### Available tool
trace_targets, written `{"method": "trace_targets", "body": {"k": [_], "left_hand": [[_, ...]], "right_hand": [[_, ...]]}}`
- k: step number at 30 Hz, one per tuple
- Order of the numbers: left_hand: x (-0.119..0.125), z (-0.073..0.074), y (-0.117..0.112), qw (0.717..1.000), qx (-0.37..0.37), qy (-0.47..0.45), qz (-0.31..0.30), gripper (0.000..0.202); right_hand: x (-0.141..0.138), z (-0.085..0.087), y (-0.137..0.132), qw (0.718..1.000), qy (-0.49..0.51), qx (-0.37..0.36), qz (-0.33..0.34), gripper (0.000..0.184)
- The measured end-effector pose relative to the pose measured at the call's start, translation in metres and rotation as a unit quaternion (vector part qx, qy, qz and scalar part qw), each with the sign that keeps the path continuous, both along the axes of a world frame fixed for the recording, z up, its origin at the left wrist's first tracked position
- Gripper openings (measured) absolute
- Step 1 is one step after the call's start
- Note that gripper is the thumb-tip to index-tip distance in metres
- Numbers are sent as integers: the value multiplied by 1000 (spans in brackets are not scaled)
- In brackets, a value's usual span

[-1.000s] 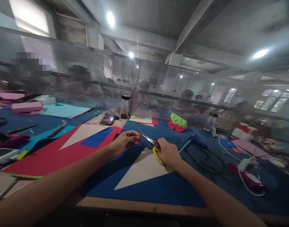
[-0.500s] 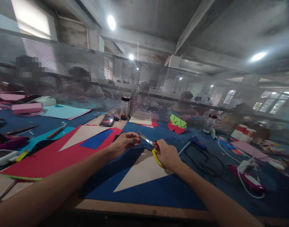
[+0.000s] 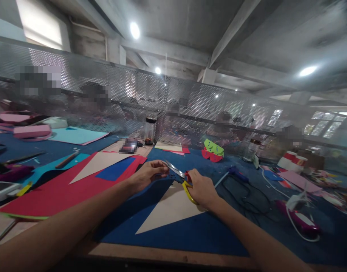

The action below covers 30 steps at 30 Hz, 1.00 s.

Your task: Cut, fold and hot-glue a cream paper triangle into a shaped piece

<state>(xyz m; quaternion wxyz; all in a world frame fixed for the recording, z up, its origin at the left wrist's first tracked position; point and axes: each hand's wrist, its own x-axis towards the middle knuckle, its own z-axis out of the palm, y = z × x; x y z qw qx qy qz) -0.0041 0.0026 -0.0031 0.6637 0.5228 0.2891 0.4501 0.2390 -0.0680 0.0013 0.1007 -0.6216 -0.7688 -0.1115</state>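
My right hand (image 3: 202, 189) is closed round the yellow and red handles of a pair of scissors (image 3: 177, 172). Their metal blades point left toward my left hand (image 3: 147, 174). That hand is curled, pinching the edge of a dark blue sheet (image 3: 151, 189) right at the blade tips. Below both hands a cream paper triangle (image 3: 170, 207) lies on a larger blue sheet (image 3: 207, 234).
Left of me lie a red sheet (image 3: 54, 189) with cream and blue pieces, a teal sheet and tools. A perforated metal screen (image 3: 173, 98) runs across the table, with other people behind it. Cables and a pink glue gun (image 3: 298, 221) lie at right, a jar (image 3: 149, 130) at the back.
The blades have closed a little toward my left fingers. Both hands stay almost in place; the view has shifted slightly.
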Motion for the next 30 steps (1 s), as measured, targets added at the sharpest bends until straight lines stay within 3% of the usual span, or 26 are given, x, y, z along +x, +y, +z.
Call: {"method": "trace_targets", "body": {"k": [30], "left_hand": [[1,-2,3,1000,-8,-1,-10,25]], "right_hand": [[0,-3,1,1000,-15,7,-3,25]]}}
